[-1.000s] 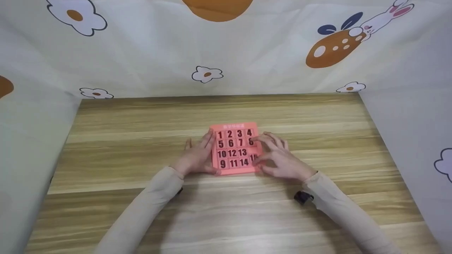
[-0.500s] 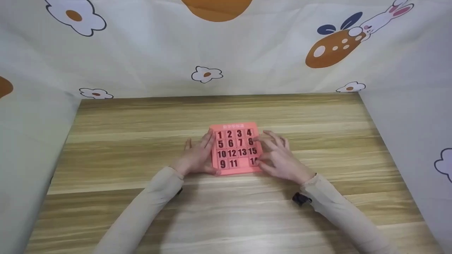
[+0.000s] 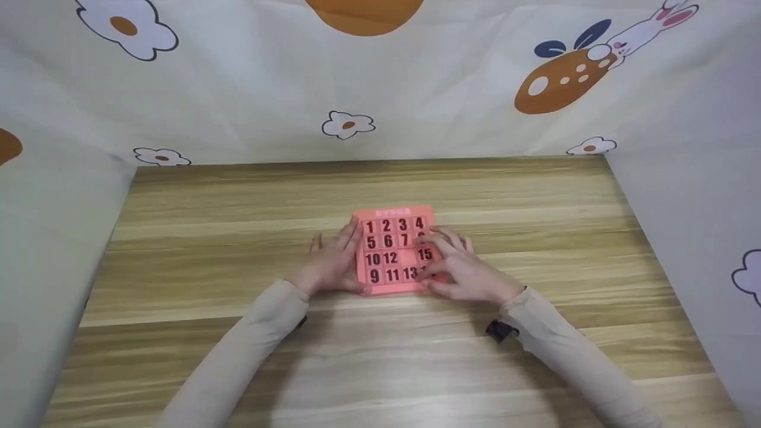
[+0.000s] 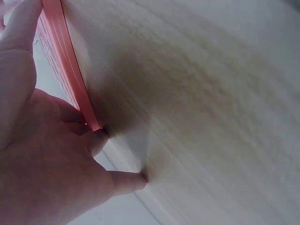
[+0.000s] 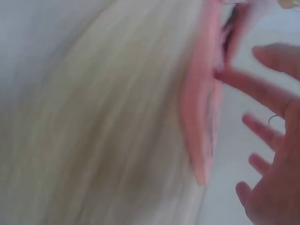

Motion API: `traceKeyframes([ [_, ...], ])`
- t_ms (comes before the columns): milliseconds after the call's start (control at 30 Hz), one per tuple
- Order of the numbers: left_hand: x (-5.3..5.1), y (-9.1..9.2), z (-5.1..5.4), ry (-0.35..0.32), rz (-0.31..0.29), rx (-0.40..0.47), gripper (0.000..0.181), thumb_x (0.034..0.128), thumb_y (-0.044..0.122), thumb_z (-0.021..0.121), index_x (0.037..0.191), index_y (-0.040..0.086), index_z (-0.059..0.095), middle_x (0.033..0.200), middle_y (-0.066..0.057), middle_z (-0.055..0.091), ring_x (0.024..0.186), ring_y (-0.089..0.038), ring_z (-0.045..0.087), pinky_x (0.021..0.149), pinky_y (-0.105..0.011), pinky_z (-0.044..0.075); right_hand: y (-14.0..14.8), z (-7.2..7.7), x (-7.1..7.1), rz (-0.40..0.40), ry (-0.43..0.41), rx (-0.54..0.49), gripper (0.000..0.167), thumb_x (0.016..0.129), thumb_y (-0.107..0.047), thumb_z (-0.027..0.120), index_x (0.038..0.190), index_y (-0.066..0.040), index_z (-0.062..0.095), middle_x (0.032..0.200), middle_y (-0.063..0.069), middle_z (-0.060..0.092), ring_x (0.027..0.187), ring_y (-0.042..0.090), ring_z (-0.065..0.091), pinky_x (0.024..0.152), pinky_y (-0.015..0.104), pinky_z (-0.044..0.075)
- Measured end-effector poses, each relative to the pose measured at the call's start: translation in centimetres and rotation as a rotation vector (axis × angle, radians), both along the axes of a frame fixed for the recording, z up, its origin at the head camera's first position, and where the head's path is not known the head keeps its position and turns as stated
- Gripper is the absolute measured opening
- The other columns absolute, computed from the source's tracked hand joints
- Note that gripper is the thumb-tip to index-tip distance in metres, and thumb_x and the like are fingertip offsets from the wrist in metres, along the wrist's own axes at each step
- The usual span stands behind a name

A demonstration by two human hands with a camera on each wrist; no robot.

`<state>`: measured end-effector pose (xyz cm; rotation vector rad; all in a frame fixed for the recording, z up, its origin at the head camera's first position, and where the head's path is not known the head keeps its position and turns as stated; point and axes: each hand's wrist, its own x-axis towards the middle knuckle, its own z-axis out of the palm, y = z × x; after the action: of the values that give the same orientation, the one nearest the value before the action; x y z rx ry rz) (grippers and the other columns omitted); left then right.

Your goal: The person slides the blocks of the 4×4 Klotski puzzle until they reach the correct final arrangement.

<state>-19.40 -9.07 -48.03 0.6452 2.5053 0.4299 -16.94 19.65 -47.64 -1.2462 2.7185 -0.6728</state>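
A coral-pink number slide puzzle (image 3: pixel 392 212) lies flat on the table with black-numbered tiles in its frame. Its uncovered slot (image 3: pixel 408 257) is in the third row, between tiles 12 and 15. My left hand (image 3: pixel 330 264) holds the left edge, its thumb at the near corner and fingers along the side. The left wrist view shows this same hand (image 4: pixel 51 159) against the puzzle's side wall. My right hand (image 3: pixel 469 270) reaches over the right edge, fingertips at the lower right tiles, partly hiding the 8 and the bottom right tile. Its fingers look spread in the blurred right wrist view.
The wood-grain table (image 3: pixel 238 208) extends around the puzzle on every side. Pale cloth walls (image 3: pixel 255 89) with flower and carrot prints enclose the back and both sides. A dark wrist device (image 3: pixel 502 330) sits at the right cuff.
Tile 15 has slid up into the third row and 14 right into the corner. Then 13 has dropped to the bottom row. My right hand has shifted left; the left hand stays put.
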Motion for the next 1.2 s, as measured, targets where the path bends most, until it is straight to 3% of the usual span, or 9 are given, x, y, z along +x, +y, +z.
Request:
traceKeyframes([
  [67,0.0,0.0,0.0,0.007,-0.003,-0.001,0.129,0.0706,0.062,0.074,0.153,0.005,-0.007,0.157,-0.009,-0.021,0.145,-0.026,-0.009,0.109,-0.062,-0.008,-0.1,0.0,0.1,-0.001,-0.006,-0.023,0.019,0.088,-0.025,0.066,0.102,-0.016,0.076,0.146,0.015,0.038,0.137,0.043,0.021,0.104,0.069,0.013],
  [167,0.1,0.0,-0.1,0.017,-0.008,0.008,0.129,0.0706,0.061,0.074,0.153,0.004,-0.006,0.158,-0.010,-0.019,0.145,-0.027,-0.007,0.109,-0.063,-0.007,-0.6,-0.2,0.2,-0.038,0.006,-0.017,0.027,0.089,-0.024,0.065,0.114,-0.015,0.072,0.148,0.019,0.035,0.137,0.043,0.020,0.105,0.067,0.014],
  [333,0.0,-0.1,-0.2,0.022,-0.005,0.006,0.130,0.0701,0.060,0.076,0.153,0.003,-0.006,0.158,-0.010,-0.017,0.145,-0.027,-0.003,0.108,-0.065,-0.005,-2.0,-0.7,0.1,-0.047,0.034,0.046,0.040,0.091,-0.032,0.063,0.129,-0.018,0.063,0.150,0.022,0.028,0.138,0.043,0.020,0.105,0.063,0.018],
  [500,-0.1,-0.1,-0.3,0.021,-0.003,0.006,0.130,0.0696,0.060,0.076,0.153,0.004,-0.006,0.158,-0.010,-0.018,0.145,-0.027,-0.003,0.108,-0.065,-0.005,-3.1,-0.7,-0.1,-0.043,-0.001,0.106,0.045,0.094,-0.037,0.058,0.136,-0.022,0.058,0.154,0.019,0.024,0.140,0.042,0.015,0.107,0.062,0.016],
  [633,-0.1,-0.2,-0.2,0.016,-0.001,0.001,0.130,0.0699,0.061,0.075,0.153,0.004,-0.007,0.158,-0.009,-0.019,0.145,-0.025,-0.005,0.109,-0.064,-0.006,-2.9,-0.5,-0.2,-0.078,-0.014,0.111,0.040,0.094,-0.036,0.058,0.131,-0.023,0.062,0.155,0.017,0.024,0.141,0.043,0.013,0.105,0.067,0.016],
  [833,-0.1,-0.1,0.0,0.016,-0.001,-0.002,0.130,0.0696,0.061,0.075,0.153,0.005,-0.006,0.158,-0.010,-0.018,0.145,-0.025,-0.007,0.109,-0.064,-0.006,-1.6,0.0,0.0,-0.169,0.032,0.050,0.024,0.090,-0.028,0.065,0.112,-0.019,0.072,0.152,0.018,0.031,0.139,0.043,0.016,0.100,0.073,0.016],
  [1100,0.0,0.0,-0.1,0.019,-0.001,-0.007,0.130,0.0689,0.061,0.076,0.153,0.004,-0.006,0.158,-0.010,-0.018,0.145,-0.025,-0.007,0.109,-0.064,-0.006,-2.0,-0.1,0.5,0.050,-0.027,0.024,0.027,0.086,-0.030,0.067,0.112,-0.023,0.073,0.154,0.014,0.027,0.141,0.043,0.012,0.105,0.066,0.013],
  [1200,-0.1,0.1,-0.2,0.015,-0.006,-0.005,0.129,0.0700,0.060,0.076,0.153,0.004,-0.006,0.158,-0.010,-0.018,0.145,-0.026,-0.007,0.108,-0.064,-0.007,-2.2,-0.3,0.6,0.030,-0.005,0.046,0.026,0.085,-0.030,0.067,0.110,-0.024,0.074,0.154,0.012,0.029,0.141,0.043,0.012,0.104,0.066,0.014],
])
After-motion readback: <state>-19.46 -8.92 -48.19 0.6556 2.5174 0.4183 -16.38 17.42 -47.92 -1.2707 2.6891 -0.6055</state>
